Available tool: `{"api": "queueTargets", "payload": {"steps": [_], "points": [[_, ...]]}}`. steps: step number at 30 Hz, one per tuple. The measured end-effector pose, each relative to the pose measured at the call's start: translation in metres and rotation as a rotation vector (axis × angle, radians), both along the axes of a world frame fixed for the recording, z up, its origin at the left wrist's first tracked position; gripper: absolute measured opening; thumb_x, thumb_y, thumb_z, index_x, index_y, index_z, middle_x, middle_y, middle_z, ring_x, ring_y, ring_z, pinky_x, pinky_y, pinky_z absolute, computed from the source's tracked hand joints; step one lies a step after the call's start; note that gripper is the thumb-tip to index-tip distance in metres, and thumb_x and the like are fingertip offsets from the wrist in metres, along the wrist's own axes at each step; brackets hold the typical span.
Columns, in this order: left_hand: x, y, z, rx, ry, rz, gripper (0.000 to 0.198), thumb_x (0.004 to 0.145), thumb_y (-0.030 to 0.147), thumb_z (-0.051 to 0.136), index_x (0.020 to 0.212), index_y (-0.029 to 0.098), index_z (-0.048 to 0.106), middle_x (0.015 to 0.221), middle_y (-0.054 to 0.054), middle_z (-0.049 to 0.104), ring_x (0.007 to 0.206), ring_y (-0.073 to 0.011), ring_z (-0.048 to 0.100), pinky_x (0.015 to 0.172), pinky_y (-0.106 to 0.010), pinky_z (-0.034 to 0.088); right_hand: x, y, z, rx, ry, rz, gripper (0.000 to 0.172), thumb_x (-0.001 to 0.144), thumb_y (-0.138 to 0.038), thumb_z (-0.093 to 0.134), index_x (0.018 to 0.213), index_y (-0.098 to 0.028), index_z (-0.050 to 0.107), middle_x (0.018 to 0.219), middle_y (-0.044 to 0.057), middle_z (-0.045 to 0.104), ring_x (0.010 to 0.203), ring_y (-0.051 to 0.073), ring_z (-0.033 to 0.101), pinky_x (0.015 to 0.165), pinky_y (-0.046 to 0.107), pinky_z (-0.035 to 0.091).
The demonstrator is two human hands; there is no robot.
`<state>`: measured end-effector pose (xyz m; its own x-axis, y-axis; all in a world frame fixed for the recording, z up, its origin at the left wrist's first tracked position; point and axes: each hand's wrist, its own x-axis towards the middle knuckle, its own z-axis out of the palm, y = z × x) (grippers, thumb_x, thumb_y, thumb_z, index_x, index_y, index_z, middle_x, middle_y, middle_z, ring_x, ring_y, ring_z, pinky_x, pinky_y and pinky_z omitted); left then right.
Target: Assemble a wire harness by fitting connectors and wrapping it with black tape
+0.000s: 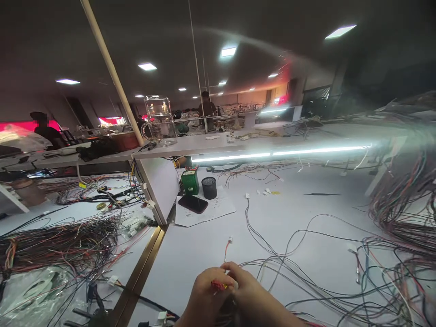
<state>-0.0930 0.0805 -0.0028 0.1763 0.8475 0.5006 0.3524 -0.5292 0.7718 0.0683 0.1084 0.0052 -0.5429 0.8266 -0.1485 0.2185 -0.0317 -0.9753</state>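
Our left hand and right hand pinch a red connector over the white bench strewn with wires, ceiling lights overhead.

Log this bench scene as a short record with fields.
left hand: pinches a small red part
right hand: fingers at the same part, grip unclear
wire: runs up from the hands to a white plug
table: white
behind: phone on paper, green box, mesh cup
sides: left bundle, right bundle
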Motion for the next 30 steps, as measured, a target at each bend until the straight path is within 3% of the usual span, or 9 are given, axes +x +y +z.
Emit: {"api": "queueTargets", "payload": {"steps": [3,6,12,15,18,21,24,27,30], "points": [[0.004,-0.004,0.004,-0.112,-0.014,0.072,0.025,0.089,0.041,0.054,0.086,0.022,0.071,0.073,-0.004,0.067,0.069,-0.0161,0.061,0.071,-0.026,0.051,0.007,-0.017,-0.009,0.024,0.085,-0.05,0.039,0.079,-0.031,0.048,0.117,-0.023,0.052,0.081,0.0,0.062,0.058,0.013,0.059,0.068,0.029,0.05],[0.009,-0.007,0.008,-0.368,-0.157,0.116,0.029,0.09,0.044,0.053,0.091,0.02,0.068,0.079,-0.004,0.067,0.074,-0.0167,0.06,0.071,-0.026,0.048,0.013,-0.029,-0.021,0.188,0.112,-0.09,0.044,0.075,-0.027,0.051,0.119,-0.023,0.05,0.096,0.002,0.062,0.067,0.013,0.06,0.072,0.026,0.049],[0.008,-0.01,0.022,-0.869,-0.576,-0.109,0.042,0.071,0.052,0.073,0.083,0.012,0.065,0.071,-0.002,0.061,0.062,-0.012,0.052,0.062,-0.023,0.04,0.008,-0.031,-0.025,0.319,0.073,-0.219,0.028,0.085,-0.031,0.047,0.111,-0.024,0.052,0.084,0.001,0.064,0.071,0.015,0.063,0.068,0.025,0.05],[0.007,-0.011,0.026,-0.843,-0.525,-0.027,0.043,0.077,0.053,0.067,0.082,0.011,0.067,0.068,-0.002,0.059,0.059,-0.011,0.048,0.058,-0.022,0.036,0.002,-0.033,-0.03,0.425,0.008,-0.277,0.025,0.086,-0.027,0.048,0.11,-0.028,0.055,0.091,0.001,0.066,0.076,0.017,0.065,0.073,0.028,0.05],[0.009,-0.011,0.025,-0.729,-0.447,0.117,0.04,0.078,0.053,0.065,0.084,0.013,0.068,0.072,-0.002,0.06,0.064,-0.0131,0.05,0.061,-0.023,0.039,-0.004,-0.038,-0.041,0.572,-0.076,-0.282,0.037,0.084,-0.018,0.047,0.117,-0.032,0.055,0.096,0.002,0.067,0.083,0.021,0.065,0.076,0.032,0.049],[0.011,-0.008,0.024,-0.652,-0.363,0.129,0.038,0.079,0.051,0.064,0.08,0.014,0.069,0.075,-0.003,0.062,0.07,-0.0154,0.053,0.066,-0.025,0.042,-0.005,-0.039,-0.045,0.583,-0.054,-0.249,0.05,0.084,-0.014,0.043,0.129,-0.035,0.047,0.108,0.003,0.064,0.078,0.019,0.066,0.07,0.029,0.051],[0.01,-0.007,0.026,-0.649,-0.34,0.102,0.039,0.083,0.051,0.059,0.081,0.014,0.069,0.075,-0.004,0.063,0.07,-0.0157,0.053,0.065,-0.025,0.042,-0.002,-0.036,-0.035,0.618,-0.043,-0.196,0.054,0.084,-0.012,0.043,0.133,-0.036,0.045,0.115,0.004,0.059,0.071,0.015,0.064,0.066,0.027,0.052],[0.01,-0.009,0.03,-0.679,-0.359,0.132,0.039,0.083,0.05,0.059,0.078,0.013,0.068,0.071,-0.002,0.061,0.067,-0.0144,0.052,0.062,-0.024,0.041,0.003,-0.032,-0.018,0.79,-0.084,-0.19,0.047,0.082,-0.01,0.043,0.12,-0.033,0.058,0.11,0.006,0.057,0.084,0.019,0.062,0.073,0.031,0.051],[0.012,-0.013,0.03,-0.7,-0.463,0.108,0.036,0.084,0.047,0.06,0.081,0.012,0.068,0.074,-0.003,0.063,0.07,-0.0149,0.054,0.065,-0.025,0.043,0.012,-0.03,-0.007,0.798,0.013,-0.201,0.035,0.082,-0.012,0.044,0.11,-0.026,0.06,0.105,0.008,0.059,0.096,0.022,0.059,0.081,0.033,0.049]]}}
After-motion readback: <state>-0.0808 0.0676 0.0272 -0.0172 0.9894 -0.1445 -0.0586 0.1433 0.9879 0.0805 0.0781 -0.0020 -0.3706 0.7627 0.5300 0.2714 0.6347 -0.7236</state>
